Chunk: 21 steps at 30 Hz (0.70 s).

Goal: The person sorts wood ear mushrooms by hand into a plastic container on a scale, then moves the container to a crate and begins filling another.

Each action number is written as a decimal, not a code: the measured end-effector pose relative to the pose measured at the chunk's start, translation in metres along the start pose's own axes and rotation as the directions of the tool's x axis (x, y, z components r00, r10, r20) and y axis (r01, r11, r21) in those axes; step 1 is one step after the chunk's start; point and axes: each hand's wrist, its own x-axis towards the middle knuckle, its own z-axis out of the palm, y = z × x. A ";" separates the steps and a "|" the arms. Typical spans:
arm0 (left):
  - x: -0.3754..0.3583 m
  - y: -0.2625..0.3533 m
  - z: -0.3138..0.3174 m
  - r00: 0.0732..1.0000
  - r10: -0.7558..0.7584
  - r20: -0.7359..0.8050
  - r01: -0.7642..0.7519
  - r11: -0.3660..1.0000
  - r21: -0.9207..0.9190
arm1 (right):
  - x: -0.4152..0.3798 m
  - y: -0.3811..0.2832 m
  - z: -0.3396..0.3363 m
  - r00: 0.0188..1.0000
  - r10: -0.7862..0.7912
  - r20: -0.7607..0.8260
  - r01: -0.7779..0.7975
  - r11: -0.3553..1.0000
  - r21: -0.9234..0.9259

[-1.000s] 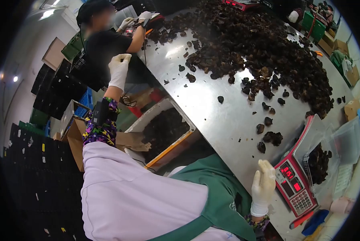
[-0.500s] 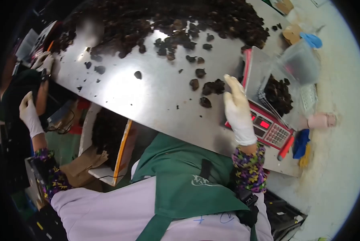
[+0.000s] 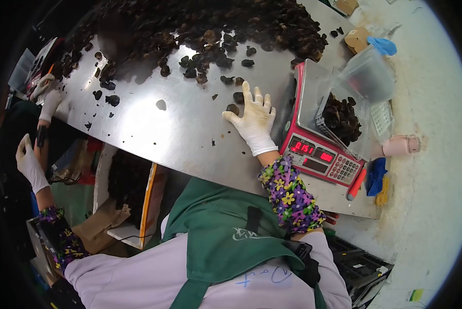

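right hand (image 3: 253, 121): white glove, fingers spread flat on the steel table (image 3: 189, 134), palm down over a few loose dark pieces (image 3: 236, 103); open, nothing gripped.
left hand (image 3: 29, 164): white glove, held off the table edge at far left, fingers loosely extended, empty as far as visible.
pieces: dark brown, wrinkled, irregular lumps, look dried; big heap (image 3: 205, 26) across the far side of the table, strays scattered just beside the right fingertips.
handling: judged light, stiff, brittle at the edges; not slippery. pinch one by its thicker body or sweep several with cupped fingers, no squeezing.
scale (image 3: 318, 154): red body, lit red digits, just right of the right hand.
tub (image 3: 352, 103): clear thin plastic on the scale pan, partly filled with the same pieces.
table surface: brushed steel, smooth, glare patches, crumbs.
crate (image 3: 130, 190): below the table edge, holds more dark pieces.
co-worker's gloved hand (image 3: 49, 103): at the far left table edge.
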 end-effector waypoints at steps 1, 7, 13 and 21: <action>-0.001 0.009 -0.001 1.000 -0.010 -0.002 0.010 1.000 0.008 | -0.002 0.004 0.007 1.000 0.000 0.000 0.000 1.000 -0.001; -0.004 0.022 0.001 0.999 -0.013 -0.042 0.013 1.000 -0.013 | -0.004 0.007 0.015 0.974 -0.129 -0.186 0.149 0.984 0.096; -0.013 0.037 -0.004 0.995 -0.068 -0.072 0.070 0.997 0.020 | -0.025 0.001 -0.013 0.905 -0.151 -0.397 0.226 0.963 0.149; -0.022 0.057 -0.003 0.999 -0.045 0.031 0.045 0.999 0.007 | -0.049 0.019 0.041 0.896 -0.319 -0.310 0.293 0.948 -0.126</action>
